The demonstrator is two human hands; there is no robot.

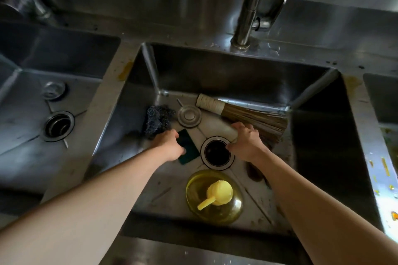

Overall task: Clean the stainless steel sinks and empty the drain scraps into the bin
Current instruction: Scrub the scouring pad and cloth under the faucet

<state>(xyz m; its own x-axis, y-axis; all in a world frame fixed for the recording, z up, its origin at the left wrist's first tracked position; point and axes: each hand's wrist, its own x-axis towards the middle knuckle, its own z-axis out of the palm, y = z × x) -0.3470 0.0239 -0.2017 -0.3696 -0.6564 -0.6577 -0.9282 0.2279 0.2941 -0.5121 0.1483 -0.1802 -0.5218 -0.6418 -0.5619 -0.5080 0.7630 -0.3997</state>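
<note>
A: Stainless steel all round. The middle sink (312, 135) was where both hands worked, and its open drain (217, 153) sat in the floor of the basin, dark inside, between the two hands.

B: What did the right hand (245, 144) have?

A: Its fingers were curled round a pale cylindrical thing at the drain's far right edge; I could not tell what it was. The left hand (170, 146) lay on a dark green scouring pad (189, 148) just left of the drain, fingers bent over it, though blur hid whether it truly gripped.

B: And around them?

A: A round metal drain cover (189, 116) lay beyond the drain, with a dark steel-wool scrubber (158, 120) to its left and a bamboo brush (243, 116) with a wrapped handle along the back wall. Nearer the person stood a yellow-green bottle (215, 196) with a yellow cap. The tap (252, 6) rose behind the basin. The left sink (32, 60) held its own drain (58, 126) and a loose strainer (52, 90).
</note>
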